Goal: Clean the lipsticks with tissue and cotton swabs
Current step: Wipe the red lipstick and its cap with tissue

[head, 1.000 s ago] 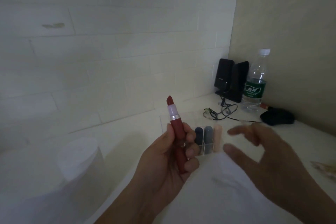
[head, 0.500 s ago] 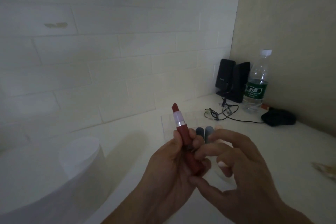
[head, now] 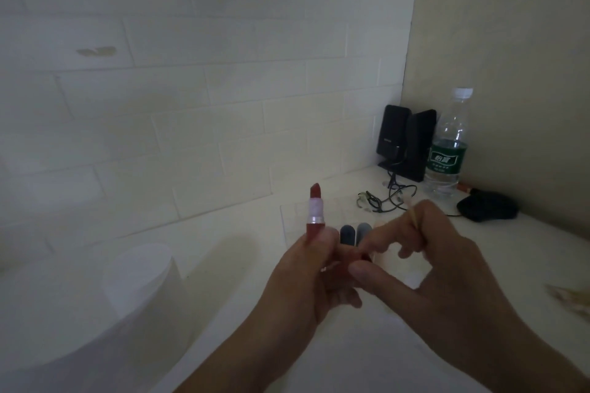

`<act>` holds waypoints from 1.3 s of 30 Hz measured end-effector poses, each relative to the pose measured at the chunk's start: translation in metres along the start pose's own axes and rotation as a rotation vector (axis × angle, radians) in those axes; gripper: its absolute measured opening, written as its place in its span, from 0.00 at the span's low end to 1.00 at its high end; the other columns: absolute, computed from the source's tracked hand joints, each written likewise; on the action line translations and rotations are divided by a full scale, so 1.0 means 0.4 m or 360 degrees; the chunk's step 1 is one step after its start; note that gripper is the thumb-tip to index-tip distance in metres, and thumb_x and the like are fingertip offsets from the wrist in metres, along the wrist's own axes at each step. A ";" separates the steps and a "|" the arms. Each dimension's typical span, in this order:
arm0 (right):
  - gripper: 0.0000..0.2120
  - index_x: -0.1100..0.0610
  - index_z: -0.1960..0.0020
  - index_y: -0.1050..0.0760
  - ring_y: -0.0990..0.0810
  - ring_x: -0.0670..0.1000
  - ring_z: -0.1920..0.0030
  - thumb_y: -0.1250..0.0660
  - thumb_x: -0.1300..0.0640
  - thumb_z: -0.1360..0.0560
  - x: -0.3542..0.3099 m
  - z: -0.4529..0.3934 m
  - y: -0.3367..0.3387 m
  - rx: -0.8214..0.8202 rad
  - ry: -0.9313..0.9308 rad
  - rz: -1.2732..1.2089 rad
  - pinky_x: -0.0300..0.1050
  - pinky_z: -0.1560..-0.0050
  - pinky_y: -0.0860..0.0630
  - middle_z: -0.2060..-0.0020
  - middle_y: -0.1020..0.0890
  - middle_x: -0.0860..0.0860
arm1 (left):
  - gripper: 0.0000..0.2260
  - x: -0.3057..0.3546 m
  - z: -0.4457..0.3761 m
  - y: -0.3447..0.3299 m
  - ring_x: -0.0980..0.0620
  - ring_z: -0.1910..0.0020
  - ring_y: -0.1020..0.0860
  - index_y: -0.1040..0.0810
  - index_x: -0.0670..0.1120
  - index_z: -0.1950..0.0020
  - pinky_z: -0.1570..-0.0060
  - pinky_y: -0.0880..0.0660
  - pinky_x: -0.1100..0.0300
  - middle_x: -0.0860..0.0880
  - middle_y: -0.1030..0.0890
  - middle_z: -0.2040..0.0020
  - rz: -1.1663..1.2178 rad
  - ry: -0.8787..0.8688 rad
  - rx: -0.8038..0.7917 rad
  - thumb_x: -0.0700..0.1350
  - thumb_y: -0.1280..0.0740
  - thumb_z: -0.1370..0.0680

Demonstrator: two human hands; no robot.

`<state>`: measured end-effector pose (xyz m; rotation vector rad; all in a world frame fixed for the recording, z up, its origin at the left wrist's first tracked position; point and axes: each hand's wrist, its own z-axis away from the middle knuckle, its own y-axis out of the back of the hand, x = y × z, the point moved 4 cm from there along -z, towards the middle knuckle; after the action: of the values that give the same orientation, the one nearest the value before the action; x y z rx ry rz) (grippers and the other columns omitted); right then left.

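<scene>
The left hand (head: 306, 277) is raised over the white surface (head: 526, 252), its fingers curled round the lower body of the red lipstick (head: 316, 217), which stands upright with its tip exposed. The right hand (head: 424, 268) meets it from the right, thumb and forefinger on the lipstick's base, while the other fingers pinch a thin cotton swab (head: 413, 215). Half a second ago the right hand was lower and showed no swab; the lipstick leaned slightly left.
</scene>
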<state>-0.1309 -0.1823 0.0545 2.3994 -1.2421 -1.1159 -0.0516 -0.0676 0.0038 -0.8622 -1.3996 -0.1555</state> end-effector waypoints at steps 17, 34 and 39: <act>0.10 0.44 0.60 0.33 0.30 0.45 0.73 0.49 0.48 0.22 -0.028 0.014 -0.003 0.0184 0.0239 0.0389 0.33 0.72 0.35 0.79 0.33 0.44 | 0.13 0.052 -0.024 0.053 0.52 0.68 0.25 0.23 0.41 0.54 0.67 0.24 0.62 0.41 0.21 0.56 0.0800 -0.0188 -0.0282 0.41 0.22 0.32; 0.12 0.52 0.50 0.16 0.33 0.39 0.72 0.37 0.50 0.25 -0.031 0.041 -0.006 0.0354 0.0458 0.0526 0.37 0.65 0.29 0.69 0.19 0.43 | 0.11 0.075 -0.017 0.064 0.48 0.61 0.18 0.25 0.44 0.61 0.65 0.22 0.62 0.39 0.18 0.55 0.0627 -0.0356 -0.0144 0.35 0.24 0.35; 0.12 0.52 0.50 0.16 0.29 0.43 0.74 0.37 0.51 0.25 -0.020 0.038 -0.018 0.0304 0.0458 0.0677 0.36 0.72 0.32 0.69 0.19 0.45 | 0.14 0.069 -0.018 0.059 0.45 0.59 0.18 0.26 0.44 0.60 0.58 0.21 0.60 0.39 0.18 0.56 0.0544 -0.0372 -0.0173 0.36 0.23 0.36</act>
<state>-0.1401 -0.1695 0.0445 2.1652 -1.7019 -0.5314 -0.0263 -0.0449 0.0188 -1.2271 -1.4452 0.1359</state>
